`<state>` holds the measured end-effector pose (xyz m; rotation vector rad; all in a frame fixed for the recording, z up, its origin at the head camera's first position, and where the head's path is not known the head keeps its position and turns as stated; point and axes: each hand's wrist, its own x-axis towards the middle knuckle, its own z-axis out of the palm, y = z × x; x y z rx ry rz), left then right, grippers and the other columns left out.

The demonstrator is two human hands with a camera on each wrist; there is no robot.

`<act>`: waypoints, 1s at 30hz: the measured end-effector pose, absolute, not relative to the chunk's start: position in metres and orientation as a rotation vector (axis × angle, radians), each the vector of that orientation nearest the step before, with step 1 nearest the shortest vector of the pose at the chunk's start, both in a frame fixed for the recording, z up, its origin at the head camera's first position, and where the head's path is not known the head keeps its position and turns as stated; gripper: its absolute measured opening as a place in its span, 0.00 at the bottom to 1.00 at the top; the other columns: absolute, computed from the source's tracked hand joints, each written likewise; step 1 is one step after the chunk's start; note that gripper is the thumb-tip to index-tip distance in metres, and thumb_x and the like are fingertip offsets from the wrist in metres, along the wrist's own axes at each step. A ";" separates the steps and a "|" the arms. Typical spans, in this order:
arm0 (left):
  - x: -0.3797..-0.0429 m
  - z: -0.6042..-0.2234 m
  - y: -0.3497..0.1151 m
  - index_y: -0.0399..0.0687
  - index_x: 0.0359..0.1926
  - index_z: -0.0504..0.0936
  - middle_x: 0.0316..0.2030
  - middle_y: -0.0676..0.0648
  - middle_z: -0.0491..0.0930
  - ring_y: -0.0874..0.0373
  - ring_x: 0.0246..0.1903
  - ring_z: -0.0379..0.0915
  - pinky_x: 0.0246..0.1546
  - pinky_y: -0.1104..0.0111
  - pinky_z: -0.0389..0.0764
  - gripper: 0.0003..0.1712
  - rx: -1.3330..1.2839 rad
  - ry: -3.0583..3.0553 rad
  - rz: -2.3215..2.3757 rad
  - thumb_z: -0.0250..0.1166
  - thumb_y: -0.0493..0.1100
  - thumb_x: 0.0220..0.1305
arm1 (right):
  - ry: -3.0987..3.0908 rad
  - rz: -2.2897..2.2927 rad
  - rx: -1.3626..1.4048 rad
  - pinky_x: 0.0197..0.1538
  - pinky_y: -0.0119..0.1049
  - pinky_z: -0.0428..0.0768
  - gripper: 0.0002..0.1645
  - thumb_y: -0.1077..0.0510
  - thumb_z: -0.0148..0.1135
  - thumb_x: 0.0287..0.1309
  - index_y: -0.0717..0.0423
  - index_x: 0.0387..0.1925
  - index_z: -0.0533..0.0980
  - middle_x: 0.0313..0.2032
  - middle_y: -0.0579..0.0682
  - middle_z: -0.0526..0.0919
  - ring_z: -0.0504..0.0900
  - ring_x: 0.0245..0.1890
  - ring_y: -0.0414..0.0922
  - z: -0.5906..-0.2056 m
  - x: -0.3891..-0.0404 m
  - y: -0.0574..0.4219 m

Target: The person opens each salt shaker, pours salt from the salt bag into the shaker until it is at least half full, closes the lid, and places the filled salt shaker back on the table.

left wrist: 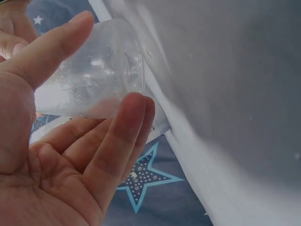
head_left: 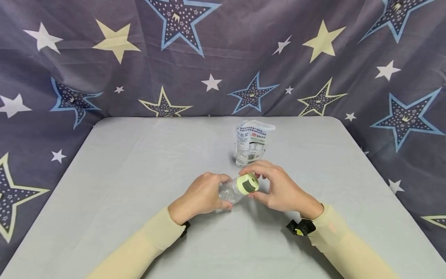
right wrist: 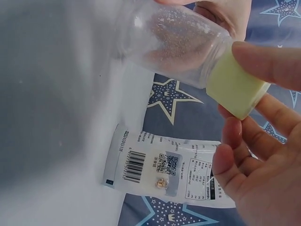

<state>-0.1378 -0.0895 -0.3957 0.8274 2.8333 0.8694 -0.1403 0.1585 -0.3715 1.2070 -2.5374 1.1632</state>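
Observation:
A clear shaker bottle with white grains inside is held tilted above the table, its pale green cap toward the right. My left hand grips the bottle's body, thumb on one side and fingers on the other, as the left wrist view shows. With thumb and fingers, my right hand pinches the cap. In the right wrist view the cap sits on the bottle's neck; whether it is screwed tight I cannot tell. Behind the hands stands a white printed pouch, upright and apart from them.
The grey-white table reaches back to a dark curtain printed with stars. Dark straps with small devices sit at both wrists, below the cream sleeves.

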 end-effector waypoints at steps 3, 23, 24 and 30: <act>-0.138 -0.395 -0.090 0.44 0.54 0.86 0.40 0.48 0.87 0.54 0.36 0.81 0.40 0.60 0.80 0.40 0.831 2.839 0.868 0.89 0.50 0.36 | -2.539 1.158 1.201 0.49 0.46 0.80 0.36 0.70 0.80 0.41 0.52 0.56 0.80 0.54 0.42 0.82 0.79 0.47 0.41 -0.369 -0.140 0.160; -0.138 -0.394 -0.088 0.44 0.54 0.86 0.41 0.48 0.87 0.56 0.36 0.80 0.41 0.60 0.79 0.39 0.787 2.823 0.852 0.89 0.49 0.37 | -2.533 1.161 1.155 0.42 0.38 0.76 0.36 0.65 0.81 0.45 0.44 0.58 0.80 0.49 0.38 0.82 0.76 0.40 0.39 -0.363 -0.140 0.167; -0.138 -0.394 -0.088 0.44 0.54 0.86 0.41 0.48 0.87 0.56 0.36 0.79 0.41 0.60 0.79 0.39 0.784 2.823 0.848 0.89 0.49 0.37 | -2.532 1.157 1.152 0.42 0.38 0.76 0.36 0.64 0.81 0.45 0.44 0.58 0.80 0.48 0.38 0.82 0.76 0.40 0.39 -0.363 -0.140 0.167; -0.136 -0.394 -0.090 0.45 0.54 0.86 0.42 0.48 0.87 0.53 0.38 0.79 0.43 0.58 0.79 0.40 0.766 2.823 0.845 0.89 0.50 0.37 | -2.532 1.137 1.129 0.41 0.39 0.76 0.35 0.63 0.81 0.45 0.45 0.57 0.80 0.46 0.38 0.82 0.75 0.39 0.39 -0.362 -0.141 0.171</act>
